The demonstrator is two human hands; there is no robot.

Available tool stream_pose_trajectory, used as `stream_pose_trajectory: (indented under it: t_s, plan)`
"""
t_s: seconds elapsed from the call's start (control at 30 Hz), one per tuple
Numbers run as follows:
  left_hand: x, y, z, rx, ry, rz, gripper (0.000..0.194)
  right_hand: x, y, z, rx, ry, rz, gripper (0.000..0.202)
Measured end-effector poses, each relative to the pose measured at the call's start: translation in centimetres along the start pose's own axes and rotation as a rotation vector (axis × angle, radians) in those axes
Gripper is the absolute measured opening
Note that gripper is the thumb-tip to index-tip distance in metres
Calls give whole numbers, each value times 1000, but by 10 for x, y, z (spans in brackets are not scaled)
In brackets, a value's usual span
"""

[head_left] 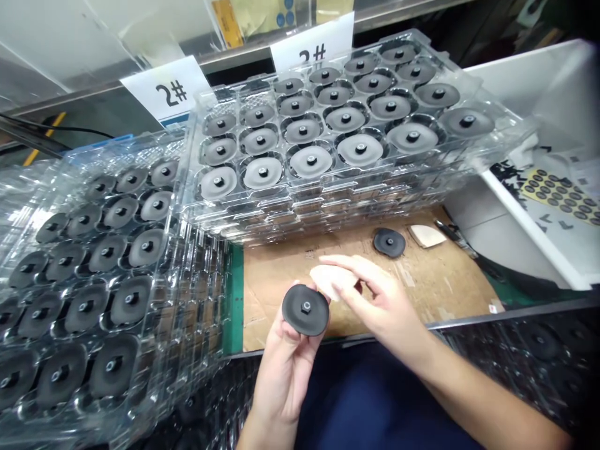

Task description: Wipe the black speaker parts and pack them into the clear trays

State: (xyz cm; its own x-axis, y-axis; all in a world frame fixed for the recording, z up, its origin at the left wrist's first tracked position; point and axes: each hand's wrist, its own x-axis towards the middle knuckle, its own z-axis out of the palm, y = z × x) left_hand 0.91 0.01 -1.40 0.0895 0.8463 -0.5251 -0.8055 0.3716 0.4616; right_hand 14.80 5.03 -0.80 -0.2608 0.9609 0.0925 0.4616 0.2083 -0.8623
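My left hand (288, 369) holds a round black part (297, 315) with a raised centre stud, its stud side facing up. My right hand (387, 300) pinches a white pad (334, 279), which looks soft like a sponge, against or very near the far edge of the black part. Whether the two touch I cannot tell. Beyond my right hand, a second black part (389, 242) lies on a cardboard sheet (267, 275). Beside it rests a cream wedge-shaped pad (427, 236).
Stacked clear trays (290, 199) of black parts stand behind the cardboard. Another tray stack (164, 262) is on the left. To the right are a dark slim tool (457, 237) and a white bin (534, 225) with a yellow sticker sheet (560, 195). Papers (171, 90) read "2#".
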Motion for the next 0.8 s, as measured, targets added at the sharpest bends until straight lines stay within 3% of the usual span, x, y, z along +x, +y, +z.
stream_pose_trajectory:
  t_s: [0.1,0.23,0.37,0.4,0.53,0.7,0.8]
  plan:
    - [1,-2,4,52,4,-47,46,2,-38,-10,59,-45,-197,25]
    - [0,-4,3,93,50,-29,40,5,-49,-12,23,-296,-227,22]
    - [-2,-2,9,125,63,-59,37,7,-46,-8,-127,-36,-359,26]
    - [-3,-1,11,123,69,-55,40,4,-46,-8,-116,-22,-398,26]
    - [-3,3,13,134,110,-54,53,-5,-46,-14,15,-192,-370,22]
    - [1,-1,18,199,40,-46,61,10,-47,-14,-59,6,-360,24]
    - [-1,5,16,199,67,-25,63,2,-43,-20,23,-103,-392,23]
